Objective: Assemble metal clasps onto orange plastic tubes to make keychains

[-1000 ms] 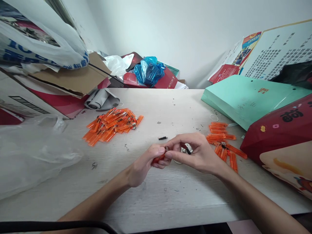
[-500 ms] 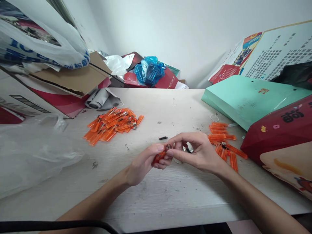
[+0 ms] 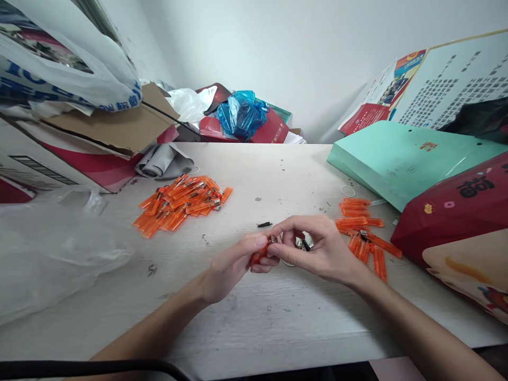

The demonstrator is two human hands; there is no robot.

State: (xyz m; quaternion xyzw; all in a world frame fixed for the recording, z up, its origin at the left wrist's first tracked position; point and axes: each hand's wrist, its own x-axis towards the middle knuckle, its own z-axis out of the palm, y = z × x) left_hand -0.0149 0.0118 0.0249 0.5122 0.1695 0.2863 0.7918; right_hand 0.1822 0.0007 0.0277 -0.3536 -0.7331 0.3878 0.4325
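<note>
My left hand (image 3: 234, 264) is closed around a small orange lighter body (image 3: 259, 255), its top end poking out by the thumb. My right hand (image 3: 317, 248) pinches at that top end with thumb and forefinger, and small metal and black parts (image 3: 304, 244) show under its curled fingers. A big heap of orange lighters (image 3: 182, 203) lies to the left on the pale wooden table (image 3: 254, 317). A smaller scatter of orange lighters (image 3: 363, 230) lies just right of my right hand. A tiny black part (image 3: 264, 224) rests on the table beyond my hands.
A clear plastic bag (image 3: 51, 248) covers the table's left side. Cardboard boxes (image 3: 99, 132) and a white bag (image 3: 71, 63) are stacked behind it. A mint-green box (image 3: 397, 159) and a dark red box (image 3: 456, 211) stand on the right. A blue bag (image 3: 242, 114) sits by the wall.
Both hands stay together over the same spot with only small finger shifts at the lighter's top. The view has tilted slightly.
</note>
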